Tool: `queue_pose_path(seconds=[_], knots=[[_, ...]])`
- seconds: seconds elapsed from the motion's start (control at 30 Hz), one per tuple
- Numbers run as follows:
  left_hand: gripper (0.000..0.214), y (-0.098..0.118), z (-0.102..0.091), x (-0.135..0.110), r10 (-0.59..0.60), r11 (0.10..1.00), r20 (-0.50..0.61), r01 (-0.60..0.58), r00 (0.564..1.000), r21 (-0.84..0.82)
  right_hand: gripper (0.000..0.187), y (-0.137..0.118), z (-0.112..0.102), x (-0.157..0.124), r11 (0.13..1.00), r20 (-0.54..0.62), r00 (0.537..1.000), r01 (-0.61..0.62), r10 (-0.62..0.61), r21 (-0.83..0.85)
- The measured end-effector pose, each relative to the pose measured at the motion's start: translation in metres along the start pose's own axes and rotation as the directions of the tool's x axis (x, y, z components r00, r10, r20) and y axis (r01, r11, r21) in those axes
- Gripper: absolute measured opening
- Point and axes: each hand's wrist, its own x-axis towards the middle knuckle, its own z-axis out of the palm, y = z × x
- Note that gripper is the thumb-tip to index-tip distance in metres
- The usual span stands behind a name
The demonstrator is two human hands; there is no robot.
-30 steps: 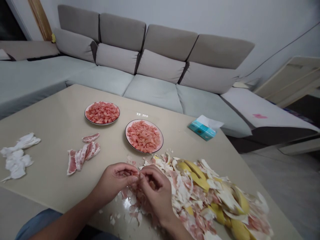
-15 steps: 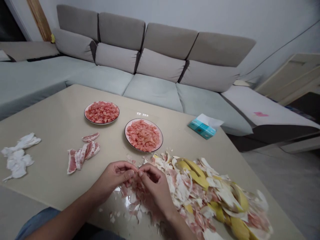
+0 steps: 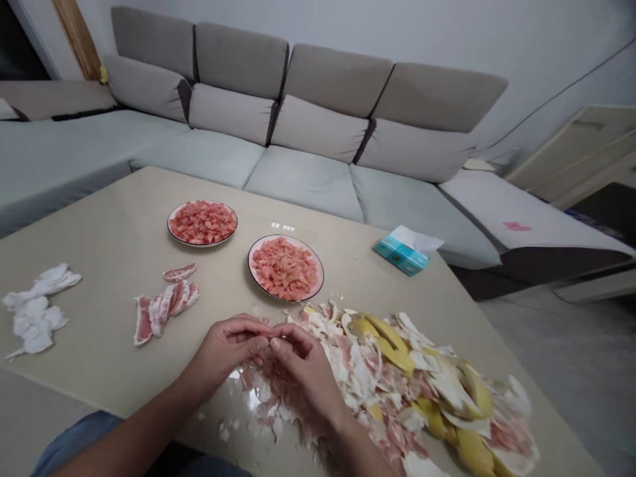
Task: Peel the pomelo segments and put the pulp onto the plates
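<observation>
My left hand (image 3: 226,351) and my right hand (image 3: 311,371) meet over the near part of the table, thumbs and forefingers pinched together. Between the fingertips is a small pinkish piece of pomelo, mostly hidden by the fingers. Torn pink and white pomelo membrane (image 3: 278,397) lies below them. To the right spreads a heap of white pith and yellow pomelo peel (image 3: 392,351). Several unpeeled pomelo segments (image 3: 166,308) rest left of my hands. Beyond them are a near plate (image 3: 253,281) and a far plate (image 3: 171,232), both piled with pink pomelo pulp.
Crumpled white tissues (image 3: 37,318) lie at the table's left side. A blue tissue box (image 3: 402,255) sits near the far right edge. Behind the table (image 3: 114,218) runs a grey sofa (image 3: 308,179).
My fingertips have shifted slightly, with the left fingers a little higher and straighter against the right ones. The plates, segments and peel stay where they were.
</observation>
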Motion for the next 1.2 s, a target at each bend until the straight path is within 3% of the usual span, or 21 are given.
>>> queue_pose_path(seconds=[0.1, 0.23, 0.4, 0.53, 0.7, 1.0, 1.2], knots=[[0.019, 0.000, 0.001, 0.000, 0.032, 0.999, 0.000, -0.032, 0.999, 0.043, 0.022, 0.003, -0.002, 0.002, 0.993, 0.057, 0.998, -0.040, 0.033, 0.113], [0.018, 0.001, 0.001, 0.000, 0.029, 0.997, -0.065, -0.025, 0.997, 0.071, 0.020, 0.004, -0.005, 0.003, 0.989, 0.054, 0.996, -0.071, 0.065, 0.132], [0.026, 0.000, 0.001, -0.002, -0.108, 0.994, -0.057, 0.106, 0.993, -0.038, 0.022, 0.004, -0.008, 0.003, 0.994, 0.046, 0.998, -0.051, 0.046, 0.099], [0.028, 0.001, 0.001, -0.002, -0.183, 0.962, -0.013, 0.176, 0.983, -0.210, 0.025, 0.002, -0.009, 0.002, 0.999, -0.007, 1.000, -0.031, 0.031, 0.016], [0.022, 0.003, 0.000, -0.003, -0.240, 0.928, 0.028, 0.238, 0.970, -0.286, 0.028, -0.007, -0.005, 0.000, 0.992, -0.052, 0.999, 0.010, -0.017, -0.125], [0.020, 0.002, -0.003, -0.004, -0.228, 0.946, 0.079, 0.240, 0.971, -0.218, 0.023, -0.012, 0.000, -0.004, 0.978, 0.015, 0.998, 0.070, -0.068, -0.196], [0.021, 0.003, -0.001, -0.005, -0.225, 0.957, 0.074, 0.235, 0.971, -0.173, 0.022, -0.009, -0.002, -0.003, 0.938, -0.044, 0.987, 0.135, -0.157, -0.320]])
